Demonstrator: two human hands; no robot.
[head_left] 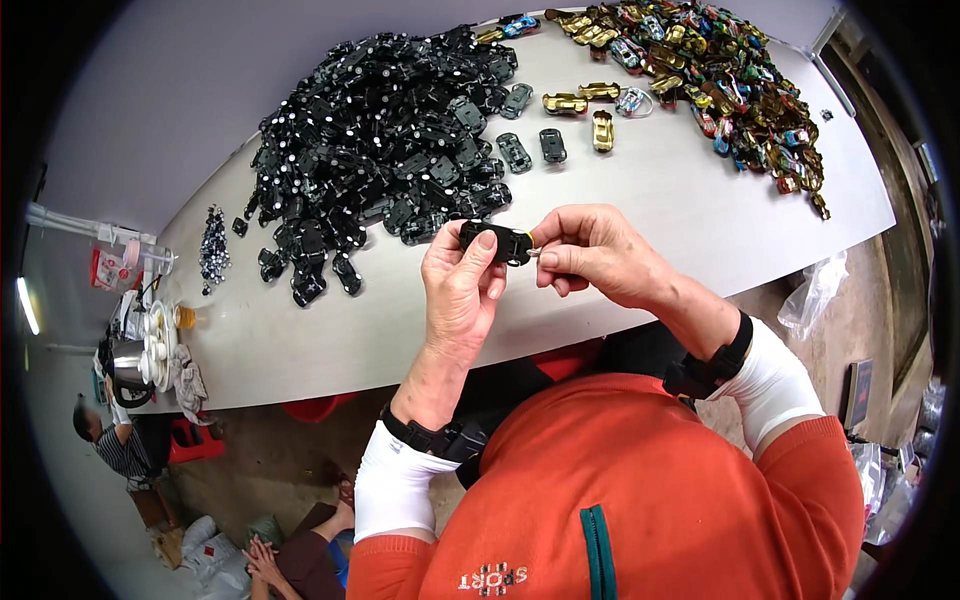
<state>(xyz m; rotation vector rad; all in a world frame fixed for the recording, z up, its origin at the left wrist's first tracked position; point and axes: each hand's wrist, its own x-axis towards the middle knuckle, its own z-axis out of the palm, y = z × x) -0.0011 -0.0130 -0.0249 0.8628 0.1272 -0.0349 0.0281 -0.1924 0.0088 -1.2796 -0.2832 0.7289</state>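
Over the near part of the table, my left hand (458,285) grips a black toy car chassis (508,246), its thumb lying across the flat underside. My right hand (592,255) is at the chassis's right end, thumb and forefinger pinched on a small shiny part (534,252), too small to name. A little yellow shows at that same end. Beyond my hands rises a big heap of black toy car chassis (370,130). To its right lie a few loose chassis (553,145) and several gold toy car bodies (602,131).
A pile of colourful toy car bodies (700,80) covers the table's far right. Small shiny parts (214,250) form a little heap at left. A kettle (130,372) and white cups stand at the left edge. Other people sit at lower left (265,565) and far left (110,440).
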